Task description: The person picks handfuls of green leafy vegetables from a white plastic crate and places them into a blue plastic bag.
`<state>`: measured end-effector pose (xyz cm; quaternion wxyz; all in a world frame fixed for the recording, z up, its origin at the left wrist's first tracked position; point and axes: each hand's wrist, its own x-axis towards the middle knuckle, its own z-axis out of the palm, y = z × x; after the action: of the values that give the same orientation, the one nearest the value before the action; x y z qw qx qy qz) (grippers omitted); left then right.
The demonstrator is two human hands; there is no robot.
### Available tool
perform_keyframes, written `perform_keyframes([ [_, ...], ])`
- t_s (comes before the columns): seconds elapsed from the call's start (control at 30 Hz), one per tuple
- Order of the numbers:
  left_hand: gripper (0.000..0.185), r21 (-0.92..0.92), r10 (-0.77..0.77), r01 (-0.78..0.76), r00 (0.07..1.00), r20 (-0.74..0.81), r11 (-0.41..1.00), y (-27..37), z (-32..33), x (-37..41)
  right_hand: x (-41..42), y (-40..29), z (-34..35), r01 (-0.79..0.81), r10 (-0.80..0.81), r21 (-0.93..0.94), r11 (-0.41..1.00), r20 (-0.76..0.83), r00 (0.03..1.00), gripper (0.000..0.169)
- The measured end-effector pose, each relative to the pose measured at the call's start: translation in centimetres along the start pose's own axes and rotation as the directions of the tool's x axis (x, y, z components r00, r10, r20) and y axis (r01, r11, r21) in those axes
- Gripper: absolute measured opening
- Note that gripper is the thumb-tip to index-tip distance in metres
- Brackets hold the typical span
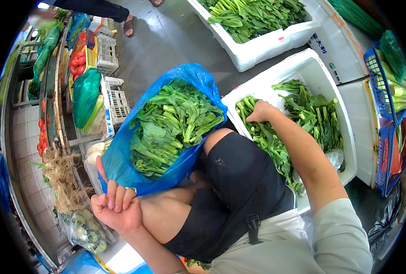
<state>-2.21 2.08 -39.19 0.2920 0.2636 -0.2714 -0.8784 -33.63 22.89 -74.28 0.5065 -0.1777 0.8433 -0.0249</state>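
My right hand reaches into a white foam box and grips the cut ends of some leafy greens; its fingertips are partly hidden among the stems. More leafy greens lie along the box's other side, with clear plastic at the near end. Beside my knee, a blue plastic bag stands wide-mouthed, heaped with stemmed greens. My left hand is raised at the bag's near rim, index finger extended and the others curled, with nothing visible in it.
Another foam box of greens stands ahead. Blue baskets of vegetables line the right. Vegetable shelves on the left hold red tomatoes, a green bag and white radishes. A person's sandalled foot is on the floor ahead.
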Motion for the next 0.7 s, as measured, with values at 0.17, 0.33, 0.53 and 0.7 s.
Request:
perform_keyframes([
  [0.17, 0.079, -0.008, 0.005, -0.005, 1.0, -0.013, 1.0, -0.3, 0.3, -0.2, -1.5, -1.0, -0.1, -0.077, 0.077, -0.052, 0.996, 0.007, 0.997, 0.11],
  [0.33, 0.073, -0.016, 0.025, -0.025, 0.999, -0.025, 1.0, -0.5, 0.8, 0.1, -1.0, 0.2, -0.1, -0.021, 0.02, -0.03, 0.999, -0.033, 0.999, 0.11],
  [0.53, 0.063, -0.008, 0.071, -0.071, 0.995, -0.065, 0.997, -1.6, 1.5, 0.9, 0.2, 2.3, 1.1, 0.005, 0.0, 0.055, 0.998, -0.103, 0.995, 0.107],
  [0.7, 0.06, -0.013, 0.083, -0.085, 0.992, -0.095, 0.996, -1.2, 0.8, 0.2, -3.4, 1.9, 1.3, -0.031, 0.049, 0.065, 0.997, -0.305, 0.951, 0.092],
])
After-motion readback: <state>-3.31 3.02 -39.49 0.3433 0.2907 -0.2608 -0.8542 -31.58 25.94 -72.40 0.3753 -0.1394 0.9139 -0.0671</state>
